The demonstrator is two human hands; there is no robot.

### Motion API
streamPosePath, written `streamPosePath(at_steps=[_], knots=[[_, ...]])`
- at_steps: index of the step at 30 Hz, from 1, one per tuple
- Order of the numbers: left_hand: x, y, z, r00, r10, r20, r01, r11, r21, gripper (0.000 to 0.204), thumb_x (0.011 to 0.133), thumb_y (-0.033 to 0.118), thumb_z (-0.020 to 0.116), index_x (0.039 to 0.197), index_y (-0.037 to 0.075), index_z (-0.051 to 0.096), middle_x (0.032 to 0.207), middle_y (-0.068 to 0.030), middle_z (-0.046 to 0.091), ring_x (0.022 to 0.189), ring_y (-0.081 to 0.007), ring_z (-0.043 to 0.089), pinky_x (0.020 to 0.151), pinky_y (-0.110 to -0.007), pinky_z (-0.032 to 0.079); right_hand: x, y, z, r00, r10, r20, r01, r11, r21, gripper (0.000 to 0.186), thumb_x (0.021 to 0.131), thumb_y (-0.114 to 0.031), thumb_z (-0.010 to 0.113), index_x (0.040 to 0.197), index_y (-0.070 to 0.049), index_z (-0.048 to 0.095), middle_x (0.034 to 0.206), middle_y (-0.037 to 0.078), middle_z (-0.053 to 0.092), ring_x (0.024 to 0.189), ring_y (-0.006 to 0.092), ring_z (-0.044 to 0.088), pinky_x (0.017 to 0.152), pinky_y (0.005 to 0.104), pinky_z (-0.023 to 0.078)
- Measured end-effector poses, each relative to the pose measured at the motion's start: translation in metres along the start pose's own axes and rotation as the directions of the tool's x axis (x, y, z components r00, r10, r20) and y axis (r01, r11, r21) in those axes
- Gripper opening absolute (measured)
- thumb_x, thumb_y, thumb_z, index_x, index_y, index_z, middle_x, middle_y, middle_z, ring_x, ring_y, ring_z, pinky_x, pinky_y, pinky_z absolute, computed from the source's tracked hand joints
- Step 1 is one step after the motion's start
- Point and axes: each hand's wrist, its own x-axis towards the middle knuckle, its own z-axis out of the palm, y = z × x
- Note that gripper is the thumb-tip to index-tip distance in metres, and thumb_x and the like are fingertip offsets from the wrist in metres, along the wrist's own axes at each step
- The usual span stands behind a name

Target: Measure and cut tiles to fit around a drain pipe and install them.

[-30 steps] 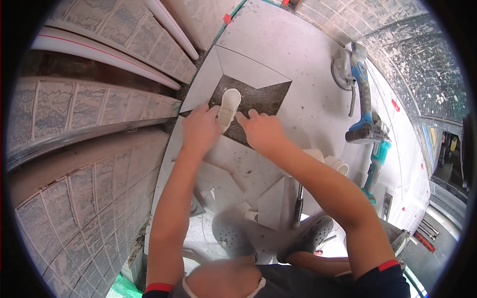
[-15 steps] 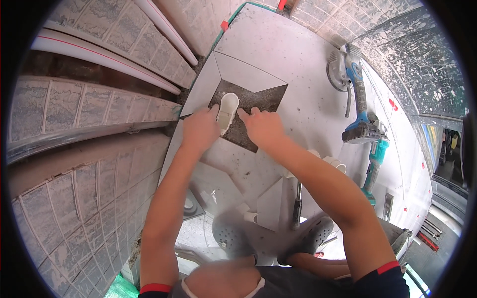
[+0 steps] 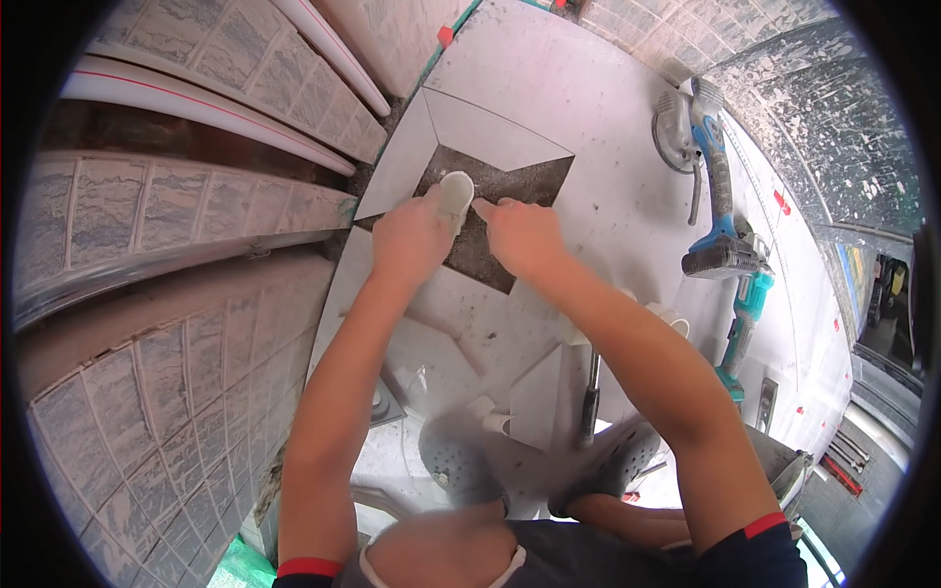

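Observation:
A white plastic pipe fitting [image 3: 458,188] with a rounded opening stands in a dark gap [image 3: 534,181] cut into the pale tiled floor. My left hand [image 3: 410,238] is closed on its near left side and covers part of it. My right hand [image 3: 524,235] is just right of the fitting, above the gap's edge. Its index finger stretches toward the fitting while the other fingers are partly bent; nothing shows in it. Whether that fingertip touches the fitting is hard to tell. Rough grey mortar shows inside the gap.
To the right lie a blue power tool [image 3: 718,186], a suction cup [image 3: 676,132] and a teal power tool [image 3: 742,328]. Under my right forearm are white pipe pieces [image 3: 669,316] and a dark-handled tool [image 3: 589,412]. White pipes [image 3: 206,110] run along the left wall.
The fitting's lower part is now more hidden by my left hand, which has shifted right against it. My right hand has moved slightly; its index finger still extends toward the fitting.

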Motion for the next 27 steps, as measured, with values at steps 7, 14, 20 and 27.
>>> streamPosePath(at_steps=[7,14,20,27], knots=[[0.006,-0.007,0.002,0.983,-0.142,0.121,0.159,0.975,-0.153,0.040,0.085,0.018,0.060,0.123,0.013,0.072,0.092,-0.0202,0.074,0.089,-0.0437,0.070,0.079,-0.054,0.056,0.007,0.007,0.009,0.991,0.130,-0.021,-0.111,0.910,0.398,0.023,0.093,-0.021,0.061,0.109,-0.013,0.076,0.095,0.020,0.076,0.087,0.0383,0.074,0.078,0.0491,0.060],[0.011,-0.015,0.018,0.998,-0.049,0.034,0.055,0.979,-0.196,0.037,0.088,0.017,0.062,0.120,0.004,0.076,0.079,-0.0207,0.070,0.075,-0.0369,0.069,0.072,-0.047,0.054,0.035,-0.007,0.017,0.937,0.310,0.160,-0.346,0.768,0.539,0.028,0.093,-0.027,0.066,0.096,-0.002,0.076,0.095,0.022,0.076,0.094,0.0410,0.075,0.085,0.0480,0.060],[0.019,-0.014,0.045,0.994,-0.105,-0.032,0.105,0.994,-0.003,0.022,0.091,0.020,0.072,0.085,-0.001,0.072,0.084,-0.0204,0.073,0.081,-0.0400,0.070,0.076,-0.049,0.054,0.053,-0.006,0.018,0.873,0.456,0.171,-0.477,0.729,0.491,0.043,0.093,-0.036,0.065,0.088,0.006,0.074,0.092,0.025,0.075,0.090,0.0421,0.074,0.081,0.0481,0.060],[0.025,-0.030,0.067,0.996,0.021,-0.082,-0.019,1.000,0.020,0.020,0.090,0.017,0.072,0.081,-0.001,0.069,0.082,-0.0215,0.069,0.081,-0.0423,0.067,0.075,-0.051,0.053,0.052,-0.008,0.031,0.871,0.451,0.195,-0.484,0.717,0.502,0.026,0.091,-0.025,0.068,0.096,-0.001,0.077,0.098,0.022,0.077,0.095,0.0388,0.076,0.083,0.0465,0.061]])
